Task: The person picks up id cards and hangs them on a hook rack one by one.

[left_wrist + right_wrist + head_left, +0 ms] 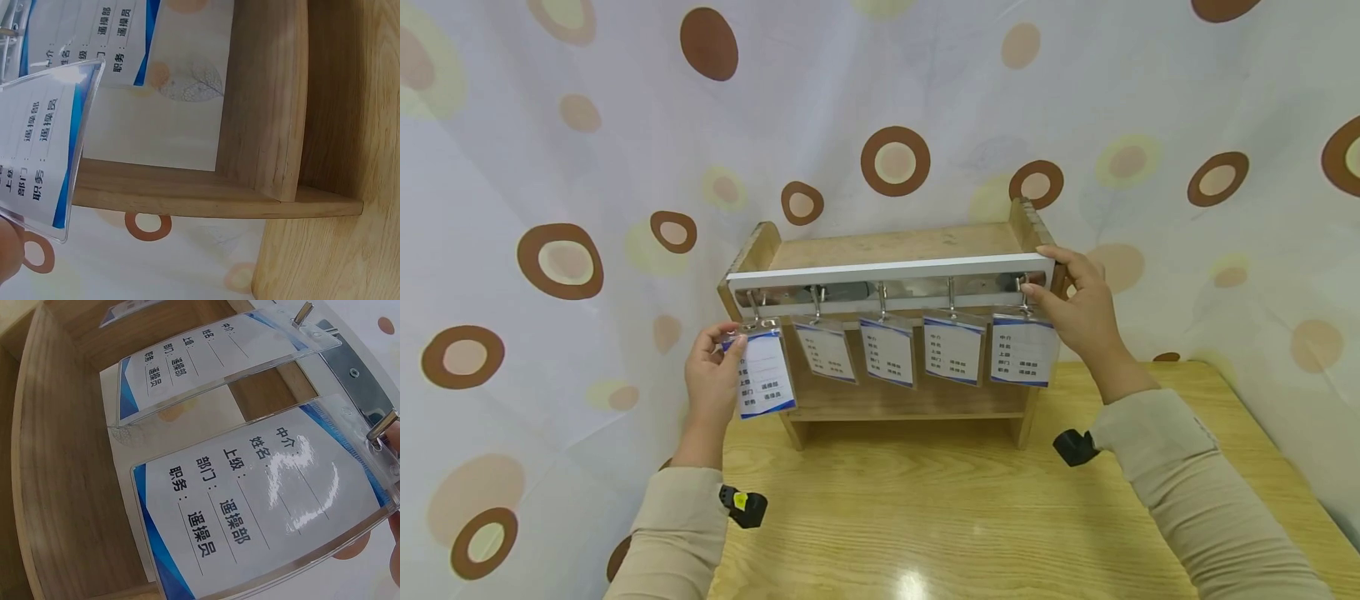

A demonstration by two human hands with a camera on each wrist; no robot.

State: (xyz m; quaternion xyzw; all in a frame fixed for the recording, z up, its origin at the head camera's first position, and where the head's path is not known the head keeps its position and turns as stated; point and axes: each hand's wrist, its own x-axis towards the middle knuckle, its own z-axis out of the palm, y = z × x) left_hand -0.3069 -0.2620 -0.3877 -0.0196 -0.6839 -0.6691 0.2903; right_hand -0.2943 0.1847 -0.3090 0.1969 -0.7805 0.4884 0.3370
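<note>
Clear-sleeved ID badges with blue-edged cards hang in a row from the metal hooks of a white-edged hook rail (891, 268) on a small wooden shelf. At the left end, my left hand (711, 375) pinches the outer edge of the leftmost badge (767, 375), between thumb and fingers. That badge (37, 150) stands a little tilted in the left wrist view. My right hand (1082, 308) grips the rail's right end, fingers over the top edge and thumb beside the last hook (1024, 292). Under it hangs the rightmost badge (262, 500), its printed side showing in the right wrist view.
The wooden shelf (910, 404) stands on a wood-grain table (880, 500), close to a patterned curtain (820, 100) behind. Between the two end badges hang others, including a middle badge (887, 350). A black wrist camera (745, 507) sits at the left cuff.
</note>
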